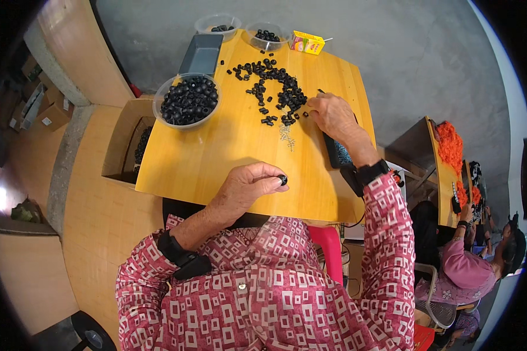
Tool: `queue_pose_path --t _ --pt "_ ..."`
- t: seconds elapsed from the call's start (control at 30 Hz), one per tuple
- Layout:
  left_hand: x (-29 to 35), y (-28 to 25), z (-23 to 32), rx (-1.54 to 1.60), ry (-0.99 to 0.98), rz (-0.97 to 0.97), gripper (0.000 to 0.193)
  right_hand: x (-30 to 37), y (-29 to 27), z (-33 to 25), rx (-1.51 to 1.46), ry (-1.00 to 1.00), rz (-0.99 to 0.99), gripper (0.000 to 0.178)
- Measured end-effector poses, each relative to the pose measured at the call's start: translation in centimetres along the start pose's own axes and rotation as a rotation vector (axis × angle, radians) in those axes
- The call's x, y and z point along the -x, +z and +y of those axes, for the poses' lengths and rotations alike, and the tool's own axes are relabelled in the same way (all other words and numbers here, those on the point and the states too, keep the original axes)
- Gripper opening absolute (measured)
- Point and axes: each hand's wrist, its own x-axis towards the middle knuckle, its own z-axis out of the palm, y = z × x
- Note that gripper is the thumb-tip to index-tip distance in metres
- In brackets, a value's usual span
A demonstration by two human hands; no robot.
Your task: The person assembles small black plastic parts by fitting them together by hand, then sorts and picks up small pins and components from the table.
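Observation:
Above the table's near edge, my left hand [246,188] pinches a small round black plastic part [283,179] between thumb and forefinger. My right hand [332,115] is farther forward, at the right side of a loose spread of small black parts [291,95]. Its fingers are curled together with the tips pointing left, and what they hold, if anything, is hidden. Under the right hand and wrist lies a dark narrow tray [332,157] with small blue pieces in it. Tiny silvery pieces, apparently screws, [286,136] lie just nearer than the black parts.
On the yellow table [187,158], a clear bowl [158,105] full of round black parts stands left. Behind it are a grey tray [202,52], two clear bowls [216,20] and a yellow drink carton [308,42]. A cardboard box [118,152] sits left; a person [465,266] is at right.

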Motion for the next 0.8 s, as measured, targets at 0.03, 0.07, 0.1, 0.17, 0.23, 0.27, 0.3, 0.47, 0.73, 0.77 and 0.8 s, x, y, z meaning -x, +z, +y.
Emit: queue_pose_path --t 0.03,0.07,0.1,0.17,0.23,0.27,0.3,0.47,0.73,0.77,0.8 --pt "0.1 0.0 0.0 0.018 0.006 0.005 0.021 -0.5 0.8 0.1 0.053 0.014 -0.017 0.013" --pt "0.1 0.0 0.0 0.037 0.011 0.009 0.021 -0.9 1.6 0.0 0.106 0.030 -0.034 0.013" --pt "0.2 -0.1 0.1 0.040 0.005 0.013 0.021 -1.1 2.4 0.0 0.101 0.028 -0.040 0.013" --pt "0.3 -0.2 0.3 0.033 0.007 0.024 0.022 -1.6 3.5 -0.4 0.115 0.081 -0.125 0.013" --pt "0.2 -0.3 0.6 0.038 0.001 0.029 0.022 -1.3 3.5 -0.7 0.105 0.084 -0.097 0.014" --pt "0.1 -0.3 0.6 0.038 -0.001 0.029 0.022 -1.1 3.3 -0.9 0.099 0.090 -0.063 0.014" --pt "0.1 -0.3 0.6 0.038 -0.004 0.029 0.022 -0.7 3.0 -1.2 0.097 0.091 -0.065 0.014" --pt "0.3 -0.6 0.3 0.130 0.029 0.019 0.023 2.0 -1.1 -6.3 -0.593 0.203 0.080 0.012" --pt "1.0 0.3 0.7 0.182 0.018 -0.046 0.024 9.4 -4.2 -11.1 -0.994 0.150 0.187 0.011" --pt "1.0 0.4 0.6 0.179 0.027 -0.080 0.026 9.8 -4.0 -11.2 -1.068 0.154 0.190 0.011" --pt "1.0 0.4 0.6 0.180 0.024 -0.081 0.026 10.1 -4.0 -11.2 -1.068 0.157 0.189 0.011"
